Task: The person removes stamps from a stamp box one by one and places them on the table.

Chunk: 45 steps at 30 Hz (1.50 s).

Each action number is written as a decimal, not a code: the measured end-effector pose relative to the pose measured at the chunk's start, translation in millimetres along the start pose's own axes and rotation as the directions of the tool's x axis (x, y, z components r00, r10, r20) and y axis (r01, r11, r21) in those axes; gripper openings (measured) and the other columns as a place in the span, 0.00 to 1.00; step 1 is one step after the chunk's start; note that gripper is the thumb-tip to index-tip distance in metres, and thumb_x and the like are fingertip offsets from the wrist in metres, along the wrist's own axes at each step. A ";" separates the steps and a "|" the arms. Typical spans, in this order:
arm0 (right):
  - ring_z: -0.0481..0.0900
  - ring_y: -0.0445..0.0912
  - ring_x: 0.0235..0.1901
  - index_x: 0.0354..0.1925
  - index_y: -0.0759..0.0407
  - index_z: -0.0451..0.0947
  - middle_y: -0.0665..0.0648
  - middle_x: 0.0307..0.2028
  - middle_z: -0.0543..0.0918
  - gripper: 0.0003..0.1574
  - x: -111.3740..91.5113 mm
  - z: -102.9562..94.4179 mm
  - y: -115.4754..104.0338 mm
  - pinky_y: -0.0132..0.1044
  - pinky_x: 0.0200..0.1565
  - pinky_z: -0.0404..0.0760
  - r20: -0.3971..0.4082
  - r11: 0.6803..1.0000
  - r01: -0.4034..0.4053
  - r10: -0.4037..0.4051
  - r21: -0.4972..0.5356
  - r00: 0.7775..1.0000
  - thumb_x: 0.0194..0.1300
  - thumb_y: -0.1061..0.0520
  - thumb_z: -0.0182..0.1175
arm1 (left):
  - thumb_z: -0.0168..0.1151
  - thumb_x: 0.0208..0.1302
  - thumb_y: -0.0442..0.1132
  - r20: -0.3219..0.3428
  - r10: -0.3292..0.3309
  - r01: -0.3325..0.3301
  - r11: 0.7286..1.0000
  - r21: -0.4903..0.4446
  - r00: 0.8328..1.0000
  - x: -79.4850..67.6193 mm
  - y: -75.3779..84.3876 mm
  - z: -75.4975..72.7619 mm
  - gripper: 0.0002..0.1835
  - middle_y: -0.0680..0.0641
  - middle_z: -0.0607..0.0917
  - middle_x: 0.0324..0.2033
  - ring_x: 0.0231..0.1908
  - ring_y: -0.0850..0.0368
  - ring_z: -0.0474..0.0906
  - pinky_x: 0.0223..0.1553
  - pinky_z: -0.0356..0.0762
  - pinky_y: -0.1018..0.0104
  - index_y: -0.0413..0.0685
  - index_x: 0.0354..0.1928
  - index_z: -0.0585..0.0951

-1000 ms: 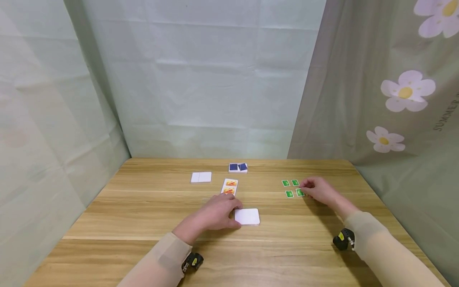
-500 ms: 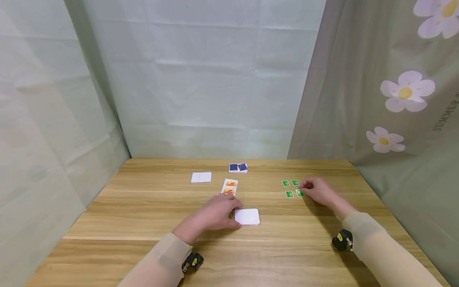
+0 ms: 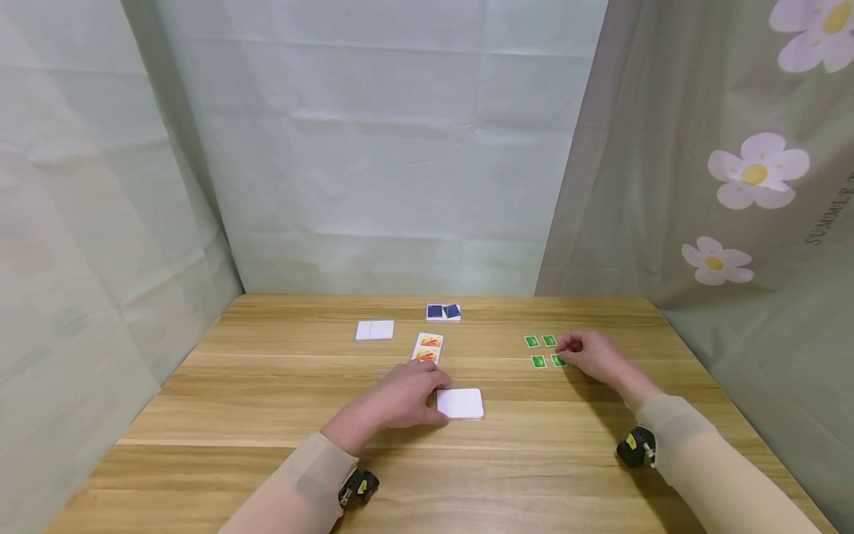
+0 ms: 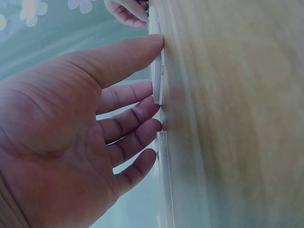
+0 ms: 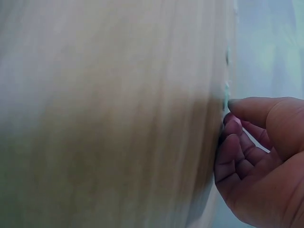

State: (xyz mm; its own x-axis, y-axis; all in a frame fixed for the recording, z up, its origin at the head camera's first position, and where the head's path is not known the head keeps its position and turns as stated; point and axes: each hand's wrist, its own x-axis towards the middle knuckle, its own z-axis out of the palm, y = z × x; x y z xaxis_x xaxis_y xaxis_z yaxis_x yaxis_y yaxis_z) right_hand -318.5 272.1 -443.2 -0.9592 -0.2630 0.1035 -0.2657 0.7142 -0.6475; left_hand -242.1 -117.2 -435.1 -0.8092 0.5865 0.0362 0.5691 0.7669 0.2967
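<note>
My left hand point(image 3: 410, 397) grips the left end of a white rectangular card point(image 3: 462, 404), its thumb at the near edge and index finger at the far edge. In the left wrist view, the card's point(image 4: 158, 78) thin, clear-rimmed side shows between thumb and fingers. Just beyond that hand, a card with two orange pictures point(image 3: 428, 344) is partly covered by it. At the right, my right hand point(image 3: 594, 354) pinches at the corner of a small green square card point(image 3: 557, 360), fingers curled. Other green squares point(image 3: 539, 362) lie beside it in two rows.
Farther back are a white card split by a line point(image 3: 375, 330) and a white card bearing two dark blue squares point(image 3: 443, 312), one tilted. Pale cloth point(image 3: 394, 163) hangs behind the wooden table point(image 3: 267, 415); flowered cloth point(image 3: 640, 185) hangs on the right.
The green square under my right fingertips has shifted very slightly toward me. The right hand and wrist have edged a little left. My left hand stays on the white card.
</note>
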 end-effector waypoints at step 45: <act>0.78 0.49 0.42 0.67 0.61 0.83 0.56 0.49 0.85 0.29 -30.6 77.0 -108.4 0.39 0.42 0.79 0.295 0.971 0.132 -0.188 0.200 0.937 0.71 0.56 0.78 | 0.82 0.66 0.42 -0.126 0.003 -0.034 0.968 -0.247 0.992 -23.7 -24.4 -19.0 0.32 0.42 0.82 0.68 0.71 0.40 0.74 0.73 0.71 0.39 0.43 0.69 0.83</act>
State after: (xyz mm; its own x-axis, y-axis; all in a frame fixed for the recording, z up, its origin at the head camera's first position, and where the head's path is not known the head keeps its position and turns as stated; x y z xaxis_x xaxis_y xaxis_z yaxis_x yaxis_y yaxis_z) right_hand -252.8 152.7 -434.4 -0.8204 -0.5717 -0.0037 -0.3653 0.5293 -0.7658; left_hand -239.5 -154.8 -425.0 -0.8195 0.5512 0.1565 0.5425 0.6583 0.5219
